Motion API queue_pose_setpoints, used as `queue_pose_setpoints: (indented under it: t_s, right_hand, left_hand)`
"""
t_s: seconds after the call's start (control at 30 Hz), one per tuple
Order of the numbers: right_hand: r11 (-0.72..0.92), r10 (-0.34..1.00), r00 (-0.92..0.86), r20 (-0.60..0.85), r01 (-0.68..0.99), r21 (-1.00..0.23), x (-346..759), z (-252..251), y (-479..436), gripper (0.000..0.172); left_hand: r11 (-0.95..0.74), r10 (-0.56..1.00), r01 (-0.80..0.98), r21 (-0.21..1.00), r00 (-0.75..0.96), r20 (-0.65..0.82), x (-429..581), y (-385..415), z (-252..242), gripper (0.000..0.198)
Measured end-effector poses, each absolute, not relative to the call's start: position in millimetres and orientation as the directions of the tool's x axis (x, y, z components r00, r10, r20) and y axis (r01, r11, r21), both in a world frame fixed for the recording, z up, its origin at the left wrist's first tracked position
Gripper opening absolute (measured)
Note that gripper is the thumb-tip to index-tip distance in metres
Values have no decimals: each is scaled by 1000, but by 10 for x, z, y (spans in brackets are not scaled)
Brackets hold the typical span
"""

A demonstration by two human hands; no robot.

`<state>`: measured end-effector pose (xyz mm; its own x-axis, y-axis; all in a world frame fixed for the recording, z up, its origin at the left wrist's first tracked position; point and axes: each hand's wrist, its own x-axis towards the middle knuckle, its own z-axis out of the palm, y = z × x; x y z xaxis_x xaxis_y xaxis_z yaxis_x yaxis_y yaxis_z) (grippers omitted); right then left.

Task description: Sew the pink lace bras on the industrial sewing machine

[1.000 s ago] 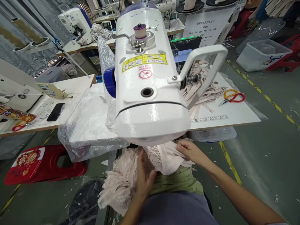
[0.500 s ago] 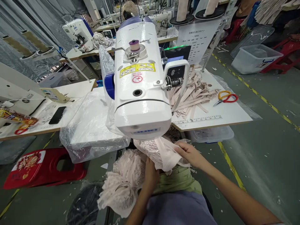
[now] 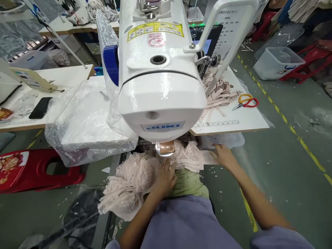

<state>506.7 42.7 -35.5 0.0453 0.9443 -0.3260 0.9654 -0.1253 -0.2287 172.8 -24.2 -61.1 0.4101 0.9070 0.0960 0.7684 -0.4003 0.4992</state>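
A beige lace bra point(image 3: 190, 157) lies stretched sideways under the head of a white sewing machine point(image 3: 160, 100), above my lap. My right hand point(image 3: 227, 157) pinches the end of its band on the right. My left hand point(image 3: 164, 178) rests at the bra's left side, fingers stretched forward just below the machine's metal and brown guard point(image 3: 165, 148); the fingertips touch the fabric. The needle is hidden from view. Left of my left hand hangs a heap of similar beige lace bras point(image 3: 132, 186).
Right of the machine, a white table point(image 3: 230, 121) bears beige strips point(image 3: 220, 93), a printed ruler and red-and-yellow scissors point(image 3: 246, 101). Plastic sheeting point(image 3: 83, 121) covers the left tabletop, near a black phone point(image 3: 40, 108). A red stool point(image 3: 59, 169) stands lower left.
The bra has been spread out flat under the machine head. My right hand has moved outward to the right with the band end. The view has come closer to the machine.
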Motion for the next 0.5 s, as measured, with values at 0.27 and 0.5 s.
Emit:
queue_pose_setpoints:
  t_s: [0.27, 0.5]
  right_hand:
    - [270, 938, -345, -31, 785, -557, 3693, -632, 497, 58]
    - [184, 969, -248, -16, 757, -627, 3916, -787, 392, 62]
  left_hand:
    - [305, 947, 868, 392, -321, -26, 280, -1099, 142, 24]
    - [531, 809, 839, 124, -458, -368, 312, -1464, 97, 32]
